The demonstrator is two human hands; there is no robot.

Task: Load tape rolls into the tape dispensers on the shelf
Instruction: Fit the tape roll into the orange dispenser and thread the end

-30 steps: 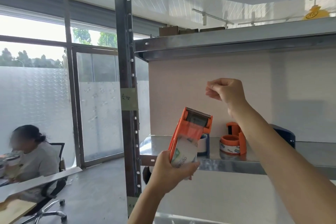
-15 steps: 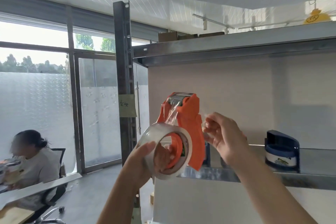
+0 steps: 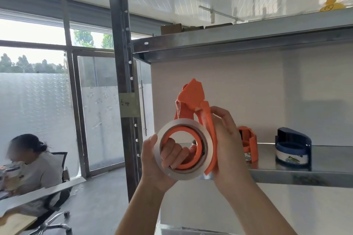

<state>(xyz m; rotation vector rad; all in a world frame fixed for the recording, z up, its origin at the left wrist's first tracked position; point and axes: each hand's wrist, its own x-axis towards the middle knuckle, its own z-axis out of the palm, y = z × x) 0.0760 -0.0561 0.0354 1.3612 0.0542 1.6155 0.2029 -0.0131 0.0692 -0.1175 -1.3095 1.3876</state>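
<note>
Our left grip [image 3: 158,164] curls round the tape roll [image 3: 182,175]; our right grip [image 3: 227,145] clasps the orange dispenser [image 3: 193,97] near the shelf [image 3: 286,176].

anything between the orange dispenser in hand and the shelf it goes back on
Nothing visible between held dispenser and shelf. A second orange dispenser and a blue dispenser stand there; bare metal shows between them.
</note>
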